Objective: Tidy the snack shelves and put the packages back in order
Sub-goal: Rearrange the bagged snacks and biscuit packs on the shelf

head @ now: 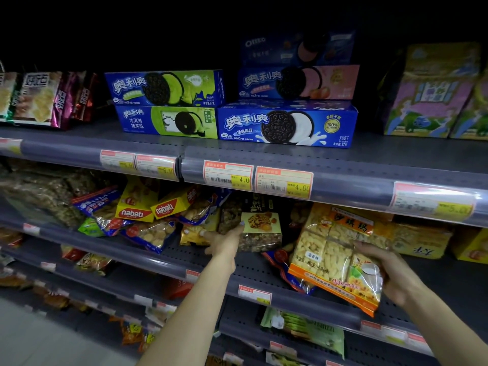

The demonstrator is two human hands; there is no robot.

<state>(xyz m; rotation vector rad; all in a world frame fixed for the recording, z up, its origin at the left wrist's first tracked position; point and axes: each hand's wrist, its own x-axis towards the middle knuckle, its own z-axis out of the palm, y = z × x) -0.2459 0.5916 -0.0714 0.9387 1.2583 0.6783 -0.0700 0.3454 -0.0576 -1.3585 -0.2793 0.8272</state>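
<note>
**Hands gripping two snack packs on the middle shelf**

Left hand (224, 243) is clasping a clear nut-bar pack (260, 232) standing on the middle shelf (253, 265). Right hand (390, 270) is holding a tilted orange bag (335, 260) showing pale puffed blocks inside, just beside it.

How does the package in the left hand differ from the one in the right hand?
The nut bar pack in the left hand is smaller, dark, with a green label; the orange puffed-snack bag in the right hand is bigger and pale yellow. The pack stands upright on the shelf; the bag tilts, overhanging the shelf's edge. Both show their contents through clear wrapping.
</note>
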